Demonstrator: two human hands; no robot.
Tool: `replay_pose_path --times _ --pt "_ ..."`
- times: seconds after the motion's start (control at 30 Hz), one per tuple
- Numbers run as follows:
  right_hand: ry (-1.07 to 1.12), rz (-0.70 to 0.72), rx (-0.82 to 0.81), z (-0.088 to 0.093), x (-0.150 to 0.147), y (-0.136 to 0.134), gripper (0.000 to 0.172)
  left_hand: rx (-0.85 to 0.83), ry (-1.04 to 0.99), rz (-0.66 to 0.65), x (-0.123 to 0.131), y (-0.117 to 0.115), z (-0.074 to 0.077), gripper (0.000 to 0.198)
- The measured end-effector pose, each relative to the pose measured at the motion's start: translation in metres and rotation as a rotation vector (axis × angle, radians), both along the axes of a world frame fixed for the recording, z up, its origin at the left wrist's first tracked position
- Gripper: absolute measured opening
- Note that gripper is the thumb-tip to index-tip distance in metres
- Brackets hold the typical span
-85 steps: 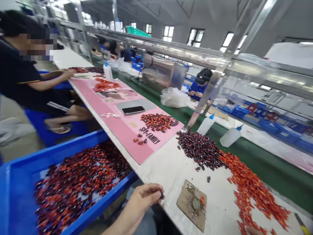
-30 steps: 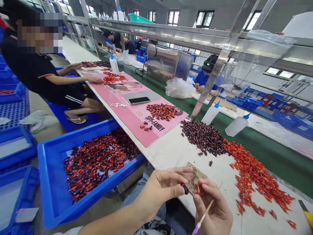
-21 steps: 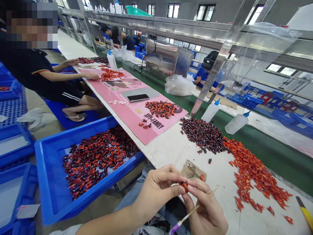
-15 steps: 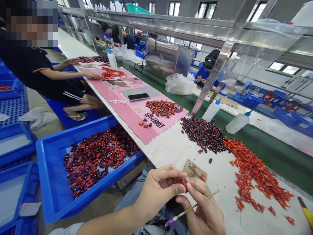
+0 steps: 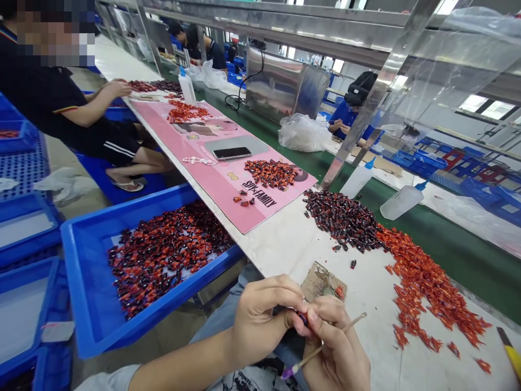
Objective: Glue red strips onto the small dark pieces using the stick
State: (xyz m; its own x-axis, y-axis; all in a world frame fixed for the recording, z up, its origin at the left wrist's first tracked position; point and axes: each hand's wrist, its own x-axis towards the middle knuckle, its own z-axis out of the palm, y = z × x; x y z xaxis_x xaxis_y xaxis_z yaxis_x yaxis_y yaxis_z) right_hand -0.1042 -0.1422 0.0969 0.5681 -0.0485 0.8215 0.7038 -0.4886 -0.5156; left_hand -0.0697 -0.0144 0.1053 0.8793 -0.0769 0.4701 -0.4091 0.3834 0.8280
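My left hand (image 5: 260,312) is closed, its thumb and fingers pinching a small red-and-dark plastic piece (image 5: 302,317). Against the same piece press the fingertips of my right hand (image 5: 336,342), which also grips a thin wooden stick (image 5: 315,353) with a purple end pointing down to the left. Fingers hide most of the piece. Just beyond my hands lies a stained tan square board (image 5: 319,279) with a red piece (image 5: 340,291) on its edge. Farther right spread a pile of black pieces (image 5: 345,220) and a pile of orange-red pieces (image 5: 423,282).
Left of the table stands a blue bin (image 5: 77,271) of red-and-black pieces. A pink mat (image 5: 211,187) carries a phone (image 5: 232,153) and more pieces. Squeeze bottles (image 5: 402,202) stand behind; a yellow-handled cutter (image 5: 512,355) is at far right. A co-worker (image 5: 52,108) sits at left.
My hands have drawn closer around the piece, now showing a dark part, and my left fingers cover more of it. The co-worker's hands have come together near the far pile.
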Motion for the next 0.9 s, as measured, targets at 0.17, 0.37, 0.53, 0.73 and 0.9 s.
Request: replay_pose_path --times 0.17,0.37,0.53,0.73,0.9 --pt "0.057 0.045 -0.038 0.0 0.0 -0.004 0.03 -0.016 0.04 0.004 0.004 0.003 -0.003 0.014" --pt "0.226 0.03 0.097 -0.017 -0.006 -0.009 0.058 -0.29 0.333 -0.201 0.006 0.007 -0.004 0.019" --pt "0.232 0.07 0.127 -0.013 -0.004 -0.003 0.044 -0.478 0.667 -0.416 0.001 0.014 0.008 0.028" --pt "0.219 0.128 0.1 -0.005 0.0 0.003 0.033 -0.661 0.834 -0.563 0.003 0.022 0.017 0.025" --pt "0.181 0.109 0.061 0.005 0.007 0.006 0.035 -0.434 0.47 -0.355 0.002 0.022 0.008 0.011"
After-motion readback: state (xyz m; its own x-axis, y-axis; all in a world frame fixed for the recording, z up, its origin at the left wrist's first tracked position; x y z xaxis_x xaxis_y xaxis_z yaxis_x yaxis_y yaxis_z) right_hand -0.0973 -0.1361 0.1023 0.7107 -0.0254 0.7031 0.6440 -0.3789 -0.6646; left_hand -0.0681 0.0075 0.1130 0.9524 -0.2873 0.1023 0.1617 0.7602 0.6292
